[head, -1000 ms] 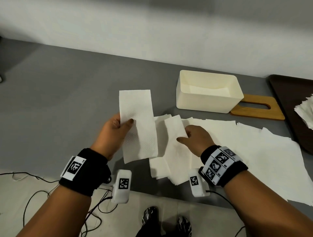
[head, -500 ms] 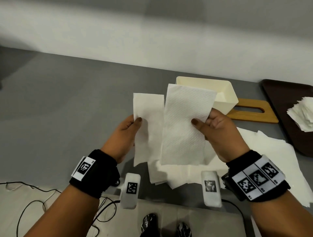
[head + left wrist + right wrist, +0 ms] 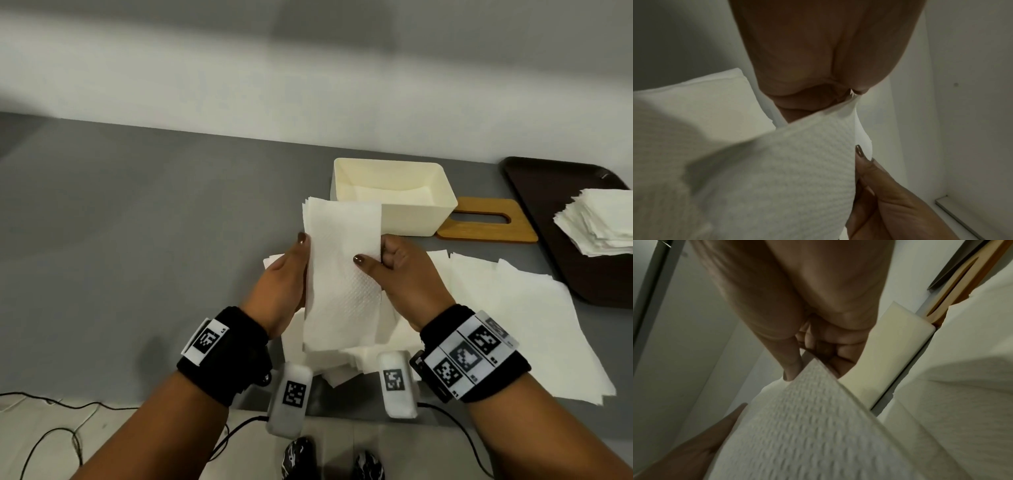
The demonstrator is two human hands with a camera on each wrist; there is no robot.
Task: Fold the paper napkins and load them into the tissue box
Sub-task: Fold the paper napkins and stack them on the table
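Note:
In the head view I hold a small stack of folded white napkins (image 3: 342, 274) upright between both hands, in front of the open cream tissue box (image 3: 394, 212). My left hand (image 3: 297, 262) pinches the stack's left edge, thumb in front. My right hand (image 3: 376, 257) pinches its right edge, thumb on the front face and fingers curled behind. The left wrist view shows the embossed napkins (image 3: 787, 170) under my left hand (image 3: 838, 97). The right wrist view shows the napkins (image 3: 818, 426) in my right hand (image 3: 797, 366), with the tissue box (image 3: 890, 353) just beyond.
More folded napkins (image 3: 342, 363) lie on the grey table under my hands, and flat unfolded sheets (image 3: 513, 308) spread to the right. A slotted wooden lid (image 3: 486, 222) lies beside the box. A dark tray (image 3: 548, 192) at the far right carries a napkin pile (image 3: 599, 219).
My right hand lifted a folded napkin off the table and brought it against the one in my left hand. Both hands now hold them together as one stack.

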